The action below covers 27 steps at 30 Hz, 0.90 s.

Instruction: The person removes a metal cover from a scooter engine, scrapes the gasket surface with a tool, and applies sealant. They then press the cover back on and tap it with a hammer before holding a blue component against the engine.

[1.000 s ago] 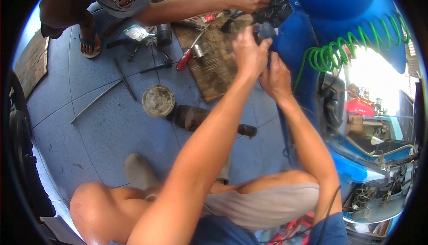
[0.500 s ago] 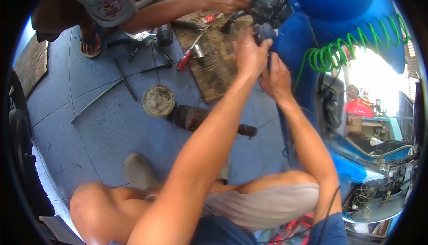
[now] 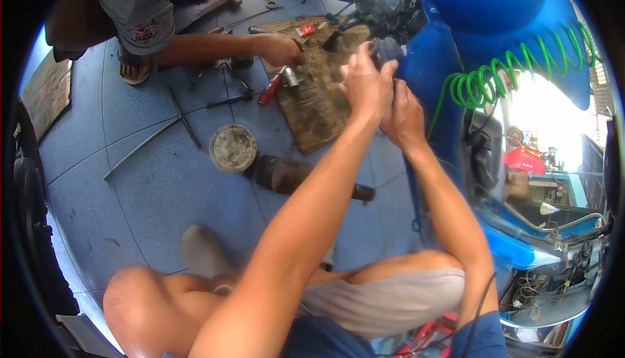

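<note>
on a floor of smooth blue-grey tiles (image 3: 163, 208), a flat, scuffed brown board (image 3: 325, 114) lies beside a glossy, curved blue panel (image 3: 426, 58), with a ribbed red handle (image 3: 270, 89) and a shiny metal cylinder (image 3: 289, 76) at its left edge. the left hand (image 3: 366, 87) is closed around a dark, rounded tool (image 3: 390, 50) positioned just beside the panel, near the green coiled hose (image 3: 485, 85); the right hand (image 3: 405, 115) is curled directly below, its contact surface hidden, so its grip cannot be determined.
</note>
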Motion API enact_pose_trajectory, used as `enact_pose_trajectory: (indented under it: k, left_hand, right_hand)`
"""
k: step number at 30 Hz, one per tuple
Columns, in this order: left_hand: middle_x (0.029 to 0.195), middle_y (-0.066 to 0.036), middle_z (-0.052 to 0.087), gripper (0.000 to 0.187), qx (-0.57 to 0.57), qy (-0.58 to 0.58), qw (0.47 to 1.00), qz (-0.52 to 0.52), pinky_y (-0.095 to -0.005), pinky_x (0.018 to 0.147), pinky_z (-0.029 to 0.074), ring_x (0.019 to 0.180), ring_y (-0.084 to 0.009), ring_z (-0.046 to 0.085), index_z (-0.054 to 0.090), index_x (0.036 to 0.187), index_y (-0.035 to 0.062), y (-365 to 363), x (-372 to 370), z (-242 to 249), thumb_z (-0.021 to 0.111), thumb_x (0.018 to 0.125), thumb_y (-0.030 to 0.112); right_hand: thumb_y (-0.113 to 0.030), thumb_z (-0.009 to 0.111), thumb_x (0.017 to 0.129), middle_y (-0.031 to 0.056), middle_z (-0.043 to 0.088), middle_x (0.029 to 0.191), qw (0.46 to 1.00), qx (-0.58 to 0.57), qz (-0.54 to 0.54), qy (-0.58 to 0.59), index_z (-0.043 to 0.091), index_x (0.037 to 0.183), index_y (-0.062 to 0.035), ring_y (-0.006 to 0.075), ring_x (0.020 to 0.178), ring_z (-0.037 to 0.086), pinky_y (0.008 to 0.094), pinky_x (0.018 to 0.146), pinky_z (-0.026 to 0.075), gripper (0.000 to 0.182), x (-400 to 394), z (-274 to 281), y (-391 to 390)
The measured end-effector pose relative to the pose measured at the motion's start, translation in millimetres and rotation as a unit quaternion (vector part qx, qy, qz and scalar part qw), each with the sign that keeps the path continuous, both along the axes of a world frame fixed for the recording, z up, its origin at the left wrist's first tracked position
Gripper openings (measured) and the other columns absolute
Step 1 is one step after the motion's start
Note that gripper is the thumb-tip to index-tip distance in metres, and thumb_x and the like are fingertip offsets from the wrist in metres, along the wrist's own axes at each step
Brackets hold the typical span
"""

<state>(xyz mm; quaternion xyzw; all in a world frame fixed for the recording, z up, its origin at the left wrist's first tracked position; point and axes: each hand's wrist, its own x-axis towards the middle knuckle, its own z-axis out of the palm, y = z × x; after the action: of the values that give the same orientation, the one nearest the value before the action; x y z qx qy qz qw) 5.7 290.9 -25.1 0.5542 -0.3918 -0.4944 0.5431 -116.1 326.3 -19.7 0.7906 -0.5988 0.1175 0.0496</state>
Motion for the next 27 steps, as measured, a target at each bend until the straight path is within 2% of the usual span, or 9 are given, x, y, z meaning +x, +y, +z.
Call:
enact_pose_trajectory:
  k: [4, 7, 9, 16, 18, 22, 27]
  left_hand:
    - [0.134, -0.013, 0.063, 0.059, 0.017, 0.015, 1.0, -0.002, -0.0557, 0.111, 0.034, 0.131, -0.0357, 0.049, 0.055, 0.141, 0.0113, 1, -4, 3, 0.075, 0.088, 0.028]
    - [0.135, -0.015, 0.066, 0.063, 0.01, -0.008, 1.0, 0.018, -0.0533, 0.109, 0.038, 0.129, -0.0384, 0.053, 0.055, 0.141, 0.0066, 6, -7, 3, 0.075, 0.088, 0.032]
    - [0.138, -0.015, 0.061, 0.061, 0.014, 0.033, 0.999, -0.001, -0.0598, 0.112, 0.033, 0.134, -0.0388, 0.047, 0.052, 0.144, 0.0088, 8, -7, 4, 0.073, 0.089, 0.023]
    - [0.144, -0.017, 0.058, 0.065, -0.027, 0.009, 1.0, -0.006, -0.061, 0.112, 0.032, 0.136, -0.0404, 0.046, 0.05, 0.148, 0.0086, 5, -7, -2, 0.073, 0.089, 0.022]
    - [0.139, -0.02, 0.063, 0.068, -0.032, -0.038, 0.999, 0.003, -0.0541, 0.112, 0.036, 0.132, -0.0405, 0.05, 0.049, 0.148, 0.007, 6, -7, -2, 0.074, 0.089, 0.03]
    - [0.141, -0.015, 0.063, 0.068, -0.013, -0.035, 0.999, -0.029, -0.0546, 0.112, 0.035, 0.134, -0.0374, 0.049, 0.05, 0.149, 0.0129, 5, -1, -1, 0.075, 0.088, 0.033]
    - [0.141, -0.014, 0.063, 0.07, -0.032, -0.045, 0.998, -0.043, -0.0514, 0.113, 0.037, 0.133, -0.0364, 0.05, 0.05, 0.149, 0.0123, 3, 8, 1, 0.076, 0.087, 0.031]
  right_hand:
    - [-0.007, 0.063, 0.088, 0.0287, 0.065, 0.1, 1.0, 0.009, 0.007, 0.002, 0.052, 0.115, 0.0043, 0.0482, 0.097, 0.064, 0.0533, 0.086, 0.052, 0.031, 2, 4, 1]
    - [-0.007, 0.062, 0.088, 0.0277, 0.065, 0.098, 1.0, -0.009, 0.024, -0.011, 0.052, 0.111, 0.0029, 0.0478, 0.095, 0.064, 0.0533, 0.084, 0.052, 0.027, 9, 8, 2]
    - [-0.007, 0.062, 0.088, 0.0278, 0.065, 0.098, 1.0, -0.002, 0.017, -0.011, 0.052, 0.111, 0.0028, 0.0476, 0.095, 0.064, 0.0532, 0.083, 0.052, 0.027, 10, 10, 4]
    - [-0.006, 0.062, 0.087, 0.0279, 0.065, 0.1, 1.0, 0.006, -0.01, -0.014, 0.052, 0.112, 0.0032, 0.0477, 0.096, 0.064, 0.054, 0.083, 0.052, 0.028, 5, 3, 2]
    - [-0.005, 0.062, 0.086, 0.0283, 0.065, 0.101, 1.0, -0.002, -0.002, -0.012, 0.051, 0.113, 0.0037, 0.0481, 0.096, 0.064, 0.0542, 0.084, 0.052, 0.03, 3, 3, 2]
    - [-0.003, 0.062, 0.086, 0.0302, 0.064, 0.105, 1.0, -0.002, 0.0, -0.005, 0.051, 0.116, 0.0057, 0.0498, 0.098, 0.064, 0.0547, 0.084, 0.052, 0.034, 2, 5, 3]
    - [-0.005, 0.063, 0.087, 0.0303, 0.064, 0.105, 0.999, -0.033, 0.015, -0.022, 0.052, 0.116, 0.0061, 0.05, 0.098, 0.063, 0.055, 0.085, 0.052, 0.033, 5, 6, 5]
